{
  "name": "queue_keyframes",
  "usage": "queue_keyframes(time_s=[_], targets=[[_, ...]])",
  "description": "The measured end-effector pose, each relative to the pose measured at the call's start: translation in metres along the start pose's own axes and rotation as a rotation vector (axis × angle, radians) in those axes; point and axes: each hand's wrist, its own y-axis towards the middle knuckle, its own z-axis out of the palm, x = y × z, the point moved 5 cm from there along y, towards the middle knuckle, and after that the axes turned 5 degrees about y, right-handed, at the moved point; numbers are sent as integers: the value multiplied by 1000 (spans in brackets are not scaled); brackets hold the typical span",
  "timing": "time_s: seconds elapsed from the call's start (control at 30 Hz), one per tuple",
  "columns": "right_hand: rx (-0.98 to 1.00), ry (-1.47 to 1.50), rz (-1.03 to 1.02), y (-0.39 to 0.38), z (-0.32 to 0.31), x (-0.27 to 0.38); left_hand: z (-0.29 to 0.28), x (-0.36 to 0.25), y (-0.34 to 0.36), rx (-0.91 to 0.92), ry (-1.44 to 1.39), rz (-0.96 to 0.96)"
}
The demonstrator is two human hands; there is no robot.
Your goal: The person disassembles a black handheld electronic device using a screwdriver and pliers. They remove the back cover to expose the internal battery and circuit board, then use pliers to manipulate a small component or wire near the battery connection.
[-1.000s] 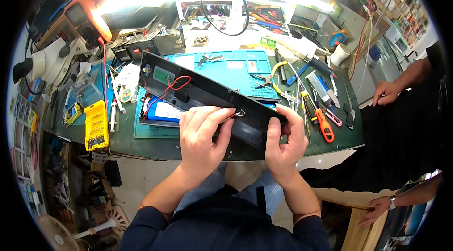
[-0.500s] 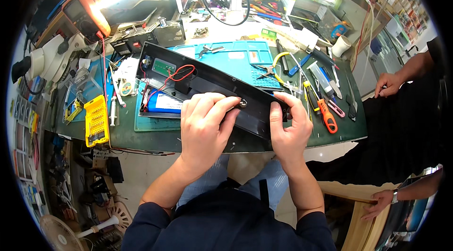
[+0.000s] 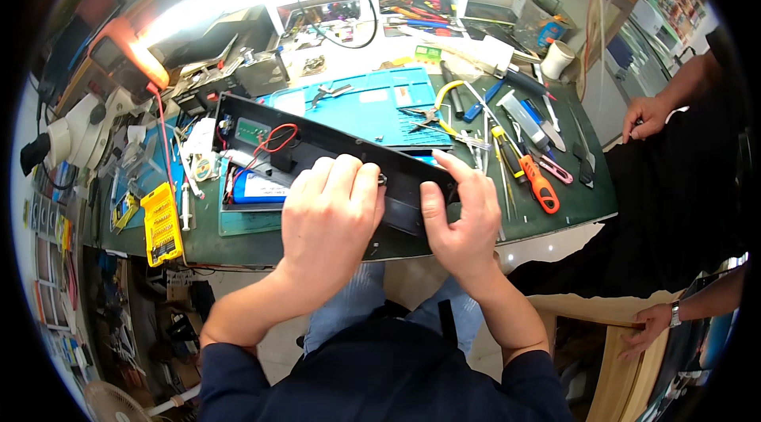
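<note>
A long black housing is held slanted over a blue battery pack. It contains a small green circuit board and red wires. My left hand has its fingers curled at a small metal fitting in the housing; what the fingertips grip is hidden. My right hand is closed on the housing's right end, thumb inside and index finger over the far edge. The teal mat lies behind the housing.
Pliers, an orange-handled screwdriver, a yellow bit case and a microscope surround the work on the green bench. A multimeter stands back left. Another person's hands are at the right, near a wooden cabinet.
My hands and the housing have shifted left relative to the bench. My left fingers have turned further over the metal fitting, now covering more of it. The view has shifted slightly.
</note>
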Motion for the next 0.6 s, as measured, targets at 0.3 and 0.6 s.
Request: queue_keyframes(time_s=[0.3,0.6], targets=[[-16,-47,81,4,-49,-31,5,2,18,275,97,135],[116,-555,219,8,-131,-84,-8,25,1,-34,-202,14]])
